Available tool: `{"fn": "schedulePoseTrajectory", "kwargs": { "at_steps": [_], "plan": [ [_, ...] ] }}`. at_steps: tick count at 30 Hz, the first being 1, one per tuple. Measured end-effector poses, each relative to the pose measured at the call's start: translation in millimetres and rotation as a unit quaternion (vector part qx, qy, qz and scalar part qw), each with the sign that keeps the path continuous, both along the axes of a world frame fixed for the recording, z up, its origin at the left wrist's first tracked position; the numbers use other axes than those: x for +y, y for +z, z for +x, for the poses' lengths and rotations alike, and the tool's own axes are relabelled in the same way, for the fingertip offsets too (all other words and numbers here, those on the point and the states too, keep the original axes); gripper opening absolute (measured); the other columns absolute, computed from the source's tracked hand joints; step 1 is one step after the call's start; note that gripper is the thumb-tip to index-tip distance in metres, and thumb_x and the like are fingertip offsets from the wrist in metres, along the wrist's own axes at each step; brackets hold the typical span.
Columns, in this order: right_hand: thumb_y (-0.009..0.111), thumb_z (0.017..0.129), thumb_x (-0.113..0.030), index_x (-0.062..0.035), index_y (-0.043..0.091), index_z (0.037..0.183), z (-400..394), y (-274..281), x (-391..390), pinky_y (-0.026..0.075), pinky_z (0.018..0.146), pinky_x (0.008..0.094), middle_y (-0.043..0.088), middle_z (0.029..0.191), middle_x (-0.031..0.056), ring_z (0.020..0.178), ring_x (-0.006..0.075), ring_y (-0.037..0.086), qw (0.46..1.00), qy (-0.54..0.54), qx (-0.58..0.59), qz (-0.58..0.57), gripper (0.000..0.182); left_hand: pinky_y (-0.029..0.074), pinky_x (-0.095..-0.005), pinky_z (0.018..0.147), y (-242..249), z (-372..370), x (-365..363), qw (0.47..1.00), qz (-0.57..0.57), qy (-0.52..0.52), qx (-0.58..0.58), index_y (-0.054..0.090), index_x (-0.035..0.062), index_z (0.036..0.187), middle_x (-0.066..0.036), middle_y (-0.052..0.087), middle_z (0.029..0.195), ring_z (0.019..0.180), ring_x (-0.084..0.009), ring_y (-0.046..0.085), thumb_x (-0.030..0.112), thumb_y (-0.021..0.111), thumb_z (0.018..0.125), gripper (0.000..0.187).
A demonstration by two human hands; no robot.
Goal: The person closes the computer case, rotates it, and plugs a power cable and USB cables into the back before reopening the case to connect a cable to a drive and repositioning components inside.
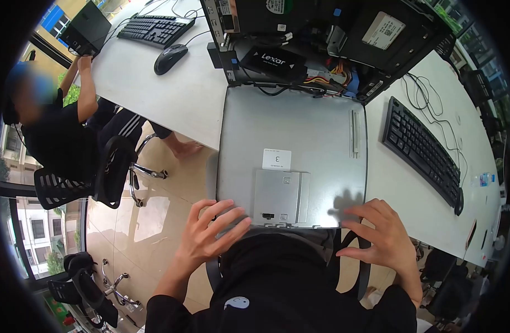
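Note:
A grey metal computer side panel [299, 127] lies flat in front of me, its near edge at my lap. It bears a white label [277, 159] with a "3" and a raised rectangular plate [275, 194]. My left hand [210, 230] is at the panel's near left corner, fingers spread over the edge; whether it touches is hard to tell. My right hand [380, 233] is by the near right corner, fingers apart, its shadow falling on the panel. Beyond the panel stands an opened computer case [321, 50] with a black Lexar drive [274, 61] and coloured cables inside.
To the right lie a black keyboard [421, 150], a mouse [459, 201] and loose cables. Another keyboard [155, 29] and mouse [170, 59] are at the back left. At the left a person [55, 122] sits on an office chair, hands at a black box [87, 28].

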State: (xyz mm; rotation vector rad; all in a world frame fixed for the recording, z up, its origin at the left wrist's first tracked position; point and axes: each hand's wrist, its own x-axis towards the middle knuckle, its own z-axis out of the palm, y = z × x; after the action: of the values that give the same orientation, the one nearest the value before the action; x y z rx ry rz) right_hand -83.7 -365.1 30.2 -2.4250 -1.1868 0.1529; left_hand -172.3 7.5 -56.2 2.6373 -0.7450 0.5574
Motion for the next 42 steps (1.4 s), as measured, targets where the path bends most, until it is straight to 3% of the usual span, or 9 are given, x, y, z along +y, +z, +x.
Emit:
{"fn": "schedulePoseTrajectory", "kwargs": {
  "at_steps": [5,20,27,31,32,33,35,38,42],
  "plan": [
    [0.094,0.066,-0.021,-0.0064,0.071,0.109,-19.8,-19.9,-9.5,0.052,0.084,0.0414,0.067,0.126,0.0064,0.102,0.0295,0.061,0.995,-0.073,-0.054,-0.033,0.051,0.056,-0.0425,0.089,-5.4,7.4,2.9,0.997,-0.019,-0.010,-0.069,0.078,0.0163,0.107,-0.002,0.075,0.112,0.106,-0.0219,0.072,0.010,0.078,0.083,0.025],
    [0.081,0.060,-0.001,-0.0017,0.072,0.098,1.3,24.9,-28.6,0.041,0.062,0.0385,0.076,0.097,0.0109,0.075,0.0282,0.062,0.947,-0.037,-0.310,0.078,0.039,0.060,-0.0422,0.085,54.7,34.0,9.9,0.974,-0.090,-0.011,-0.210,0.079,0.0160,0.108,-0.004,0.080,0.099,0.092,-0.0208,0.077,0.010,0.076,0.089,0.020],
    [0.072,0.089,0.005,0.0096,0.071,0.104,49.1,58.7,-25.3,0.053,0.066,0.0400,0.073,0.089,0.0208,0.075,0.0346,0.066,0.901,-0.036,-0.400,0.165,0.015,0.059,-0.0360,0.068,107.8,98.2,7.4,0.932,-0.150,-0.028,-0.328,0.077,0.0071,0.111,-0.005,0.073,0.083,0.074,-0.0231,0.071,0.025,0.091,0.080,0.038],
    [0.064,0.094,0.015,0.0134,0.069,0.105,80.8,64.9,-28.5,0.057,0.074,0.0375,0.072,0.094,0.0226,0.083,0.0319,0.069,0.898,-0.069,-0.368,0.229,0.012,0.060,-0.0302,0.069,126.2,135.1,14.5,0.912,-0.212,-0.021,-0.352,0.081,0.0006,0.107,-0.009,0.079,0.092,0.079,-0.0192,0.074,0.010,0.099,0.067,0.045],
    [0.061,0.099,0.014,0.0136,0.070,0.109,91.9,63.4,-31.9,0.058,0.077,0.0351,0.073,0.098,0.0216,0.087,0.0284,0.069,0.893,-0.093,-0.372,0.235,0.013,0.058,-0.0275,0.069,129.9,144.2,14.6,0.913,-0.229,0.003,-0.339,0.081,0.0023,0.107,-0.009,0.079,0.093,0.079,-0.0178,0.074,0.009,0.099,0.068,0.043],
    [0.062,0.102,0.011,0.0121,0.071,0.115,99.3,60.7,-34.8,0.058,0.081,0.0313,0.075,0.103,0.0181,0.089,0.0219,0.070,0.888,-0.142,-0.366,0.241,0.017,0.059,-0.0292,0.079,128.2,156.6,21.1,0.913,-0.246,-0.010,-0.325,0.076,-0.0086,0.111,-0.013,0.079,0.101,0.085,-0.0187,0.074,-0.008,0.090,0.076,0.038],
    [0.063,0.107,-0.003,0.0065,0.072,0.129,126.8,55.9,-43.8,0.057,0.088,0.0266,0.076,0.110,0.0107,0.093,0.0138,0.070,0.876,-0.188,-0.345,0.278,0.025,0.060,-0.0276,0.082,132.2,176.5,28.9,0.914,-0.327,-0.024,-0.240,0.077,-0.0015,0.116,-0.010,0.078,0.106,0.094,-0.0163,0.074,0.010,0.088,0.087,0.034],
    [0.065,0.108,-0.018,-0.0049,0.074,0.133,153.9,61.2,-35.4,0.059,0.099,0.0300,0.078,0.115,0.0085,0.103,0.0140,0.074,0.854,-0.294,-0.334,0.271,0.029,0.060,-0.0229,0.079,145.2,216.6,20.6,0.889,-0.385,-0.113,-0.220,0.076,-0.0016,0.117,-0.009,0.080,0.100,0.091,-0.0112,0.074,0.018,0.085,0.094,0.031],
    [0.066,0.108,-0.029,-0.0132,0.075,0.134,189.5,64.4,-34.3,0.060,0.101,0.0329,0.080,0.114,0.0048,0.105,0.0137,0.075,0.835,-0.318,-0.346,0.286,0.031,0.056,-0.0199,0.071,157.4,229.8,17.0,0.899,-0.361,-0.074,-0.235,0.078,-0.0019,0.110,-0.007,0.079,0.093,0.082,-0.0078,0.071,0.020,0.084,0.095,0.027]
  ]
}}
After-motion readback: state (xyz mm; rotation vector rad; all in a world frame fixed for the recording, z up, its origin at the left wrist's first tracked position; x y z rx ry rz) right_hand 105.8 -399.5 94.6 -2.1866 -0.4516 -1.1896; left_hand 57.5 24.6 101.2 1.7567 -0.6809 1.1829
